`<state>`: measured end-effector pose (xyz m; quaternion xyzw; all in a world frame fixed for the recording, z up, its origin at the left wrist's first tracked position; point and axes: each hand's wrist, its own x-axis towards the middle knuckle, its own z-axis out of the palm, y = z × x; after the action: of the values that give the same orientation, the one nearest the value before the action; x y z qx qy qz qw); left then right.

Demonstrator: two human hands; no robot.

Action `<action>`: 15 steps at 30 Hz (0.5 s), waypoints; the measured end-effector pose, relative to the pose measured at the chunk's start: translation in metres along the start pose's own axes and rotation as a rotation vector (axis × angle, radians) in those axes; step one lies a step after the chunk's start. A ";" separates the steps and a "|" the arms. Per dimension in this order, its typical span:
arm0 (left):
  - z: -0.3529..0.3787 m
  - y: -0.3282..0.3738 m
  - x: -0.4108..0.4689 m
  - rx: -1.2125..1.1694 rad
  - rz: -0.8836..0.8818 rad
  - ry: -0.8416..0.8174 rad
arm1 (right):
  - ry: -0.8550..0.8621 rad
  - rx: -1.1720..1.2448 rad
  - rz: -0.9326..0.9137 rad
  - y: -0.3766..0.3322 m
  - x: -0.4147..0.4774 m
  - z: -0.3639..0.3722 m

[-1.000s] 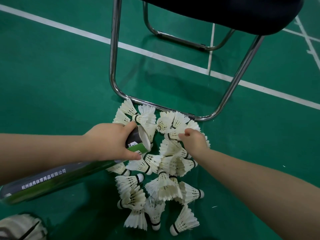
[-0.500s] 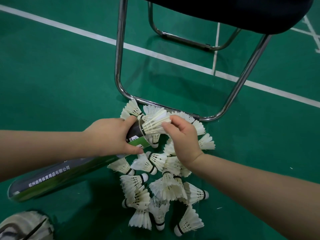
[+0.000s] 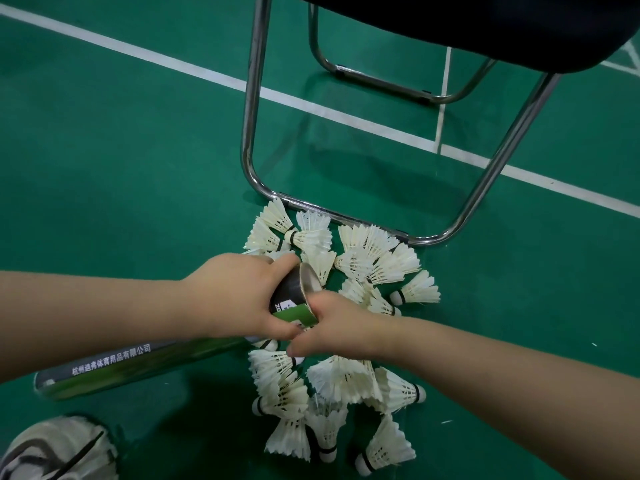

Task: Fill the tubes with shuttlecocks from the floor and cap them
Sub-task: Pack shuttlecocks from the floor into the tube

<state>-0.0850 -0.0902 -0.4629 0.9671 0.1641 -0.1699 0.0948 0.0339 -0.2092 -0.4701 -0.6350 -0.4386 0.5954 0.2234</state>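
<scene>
My left hand (image 3: 235, 299) holds the tube (image 3: 145, 363) close to its open end; my fingers and thumb curl round it; the thumb lies on top, by the rim. The tube is long and dark, with green on it and white writing down its side; it slants from my left hand back under my left arm; its other end is low, near my shoe (image 3: 59, 452); the open end pokes out past my left hand and tips up a bit. My right hand (image 3: 339, 327) is right at that open end, against the lower side of the rim; it is close against the fingers of my left hand too; its thumb sticks out below, pointing at my left hand; its other fingers are tucked out of sight, so I cannot tell if they hold anything or how much they bend. The shuttlecocks (image 3: 377, 258) lie in a heap on the green floor (image 3: 104, 168) all round both hands; some are past my hands, up by the chair (image 3: 249, 133); some are under my right hand and wrist; more are nearer to me, below both hands; they lie on their sides and point every way. The chair's shiny bar rests on the floor just past the heap; its dark seat is high above; a white line (image 3: 173, 64) crosses the floor far past my hands.
</scene>
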 end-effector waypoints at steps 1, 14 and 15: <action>0.004 0.001 0.000 -0.003 0.017 -0.004 | -0.034 -0.062 0.038 0.001 0.003 0.001; 0.009 -0.042 0.013 -0.227 -0.295 0.066 | 0.650 -0.080 0.128 0.020 0.050 -0.064; 0.011 -0.043 0.012 -0.222 -0.300 0.068 | 0.606 -0.179 0.169 0.029 0.055 -0.068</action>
<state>-0.0920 -0.0495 -0.4827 0.9205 0.3273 -0.1303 0.1692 0.1020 -0.1630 -0.5115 -0.8345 -0.3487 0.3548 0.2368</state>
